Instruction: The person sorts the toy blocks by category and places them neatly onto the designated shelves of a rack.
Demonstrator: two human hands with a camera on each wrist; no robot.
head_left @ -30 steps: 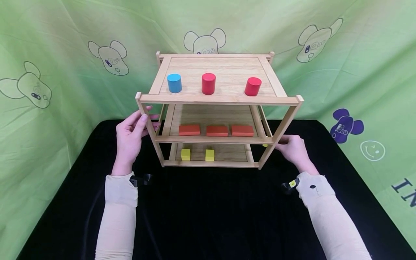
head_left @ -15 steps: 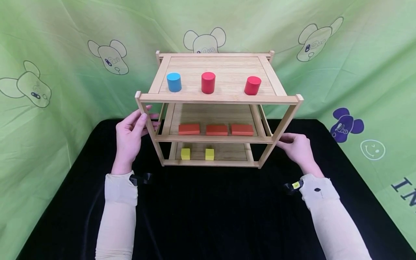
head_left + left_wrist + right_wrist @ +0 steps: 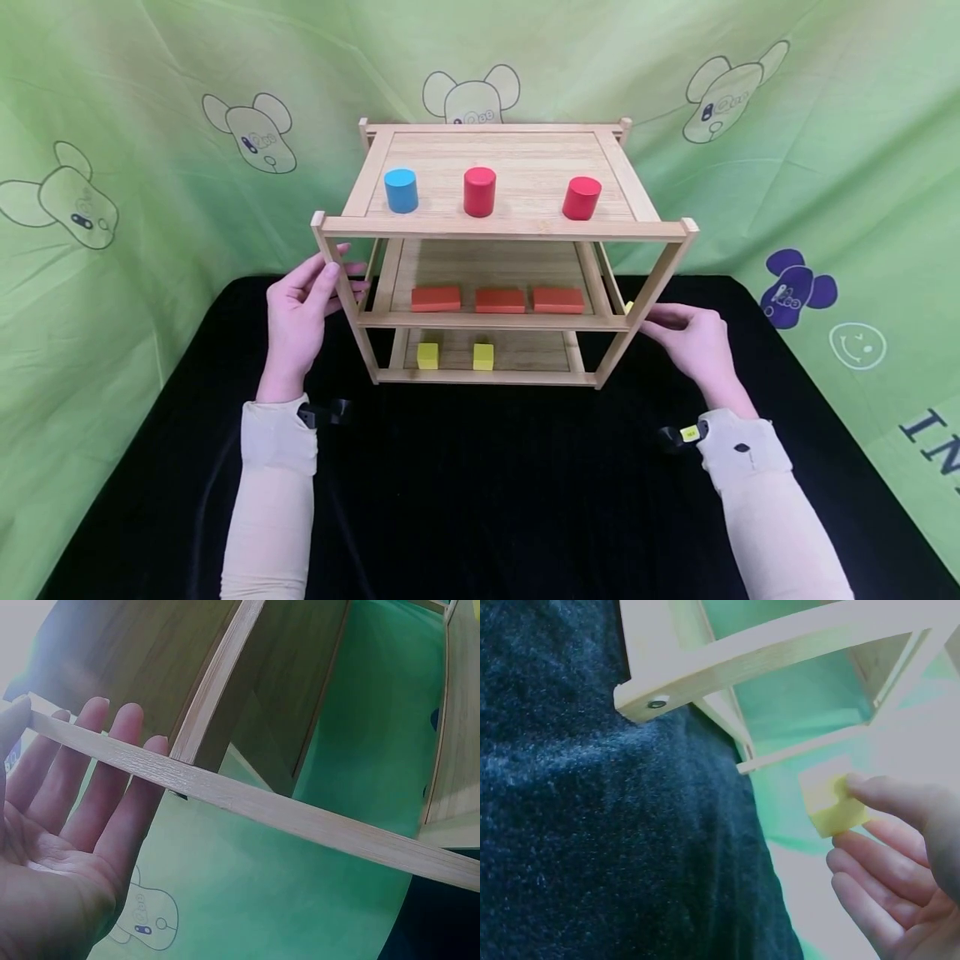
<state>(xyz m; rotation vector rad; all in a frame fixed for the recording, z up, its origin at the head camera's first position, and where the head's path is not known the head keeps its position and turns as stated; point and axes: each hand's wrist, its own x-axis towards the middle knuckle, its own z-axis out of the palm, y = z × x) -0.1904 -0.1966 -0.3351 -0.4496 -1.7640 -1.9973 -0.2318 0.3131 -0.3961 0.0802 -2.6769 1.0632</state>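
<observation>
A three-tier wooden shelf (image 3: 502, 228) stands in the middle of the head view. My left hand (image 3: 297, 321) holds its left front post (image 3: 300, 814), thumb on one side and spread fingers behind. Just outside the right front post, my right hand (image 3: 693, 348) pinches a yellow cube (image 3: 829, 804) between thumb and fingers, away from the frame in the right wrist view. In the head view the post covers most of that cube. Two more yellow cubes, one left (image 3: 427, 356) and one right (image 3: 483, 357), sit on the bottom tier.
Three red rectangular blocks (image 3: 500, 301) lie in a row on the middle tier. On the top tier stand a blue cylinder (image 3: 401, 192) and two red cylinders (image 3: 479, 192). Black cloth (image 3: 495, 483) covers the table; a green printed curtain (image 3: 165, 50) hangs behind.
My right hand has drawn slightly right and back from the shelf's right side, lifting the yellow cube from below the middle tier's level to about that level. My left hand stays in place.
</observation>
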